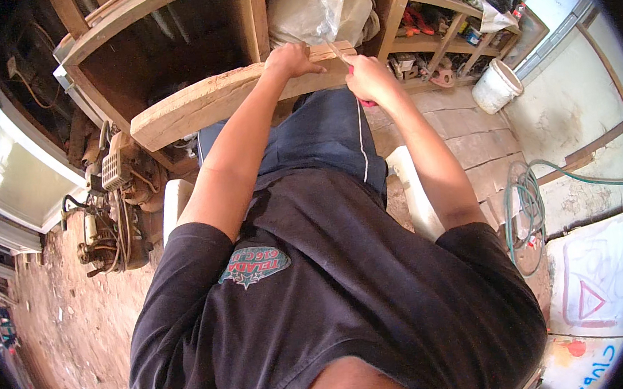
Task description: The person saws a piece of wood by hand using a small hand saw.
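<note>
A thick wooden plank [194,101] lies across in front of me above my thighs, its left end nearer. My left hand [290,61] grips its top edge toward the right end, thumb on the near side and fingers over the far side. In my right hand [370,79], closed, is a red-handled tool [369,104] with a narrow blade. That blade meets the plank's right end, where the top looks cut or rough. Most of the handle is hidden in my fist, and the exact kind of tool cannot be made out.
A wooden shelf frame [258,23] stands just beyond the plank, with a pale plastic sack [319,7] in it. Machinery [118,202] sits on the floor at left. To the right are a white bucket [497,86] and a coiled green hose [523,207].
</note>
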Available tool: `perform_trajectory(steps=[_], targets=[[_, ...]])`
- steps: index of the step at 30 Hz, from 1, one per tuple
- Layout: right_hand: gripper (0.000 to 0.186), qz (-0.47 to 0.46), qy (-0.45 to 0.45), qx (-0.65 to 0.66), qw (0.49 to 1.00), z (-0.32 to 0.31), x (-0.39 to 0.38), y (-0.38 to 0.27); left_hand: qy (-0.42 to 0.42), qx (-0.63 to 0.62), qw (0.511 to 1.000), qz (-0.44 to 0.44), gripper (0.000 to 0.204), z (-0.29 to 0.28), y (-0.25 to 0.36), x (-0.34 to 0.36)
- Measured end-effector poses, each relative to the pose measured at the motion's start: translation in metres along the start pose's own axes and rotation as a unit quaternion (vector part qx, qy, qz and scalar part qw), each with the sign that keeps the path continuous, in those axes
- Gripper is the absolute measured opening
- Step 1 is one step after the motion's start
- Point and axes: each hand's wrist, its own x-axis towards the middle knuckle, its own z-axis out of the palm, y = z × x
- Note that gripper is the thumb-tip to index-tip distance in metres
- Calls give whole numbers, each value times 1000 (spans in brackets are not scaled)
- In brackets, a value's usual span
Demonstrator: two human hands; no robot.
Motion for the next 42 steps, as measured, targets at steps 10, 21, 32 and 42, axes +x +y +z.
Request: perform_trajectory(steps=[10,21,32,42], targets=[[46,-9,-14,-1,1000,-3,-3,-5,5,5,1000,-24,98,4,-8,4],[46,-14,59,42,997,19,11,0,3,-7,1000,-22,99,0,-1,3],[54,14,25,12,999,14,10,10,-10,-8,1000,-6,98,-2,9,1],[52,1,-9,-38,999,-14,-25,-24,-5,-9,1000,-18,103,11,-8,5]])
